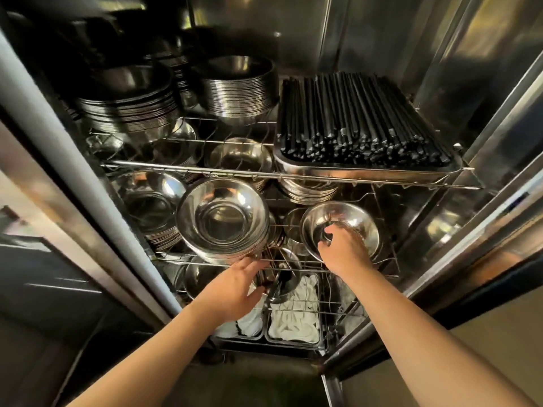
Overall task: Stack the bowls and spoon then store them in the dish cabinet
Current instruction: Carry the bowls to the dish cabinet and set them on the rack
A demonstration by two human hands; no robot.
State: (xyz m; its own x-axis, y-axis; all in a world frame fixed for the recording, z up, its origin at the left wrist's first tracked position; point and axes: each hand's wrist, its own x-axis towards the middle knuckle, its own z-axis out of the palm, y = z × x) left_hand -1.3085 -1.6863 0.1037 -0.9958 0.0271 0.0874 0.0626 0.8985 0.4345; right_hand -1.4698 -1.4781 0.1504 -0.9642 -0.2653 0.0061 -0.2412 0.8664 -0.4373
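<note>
No legible text, label, brand, number or sign anywhere: bowls, trays, racks and cabinet walls all read blank.

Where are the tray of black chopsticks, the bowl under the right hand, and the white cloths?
Chopsticks point(361, 118): head view, middle of the black bundle.
Tray point(367, 171): head view, front metal rim.
Bowl point(340, 211): head view, far inner wall.
Right hand point(342, 249): head view, back of hand.
Cloths point(296, 321): head view, middle of the right pile.

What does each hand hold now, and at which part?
The right hand holds a steel bowl by its near rim, fingers inside. The left hand supports the bowl stack under its front bottom edge.
</note>
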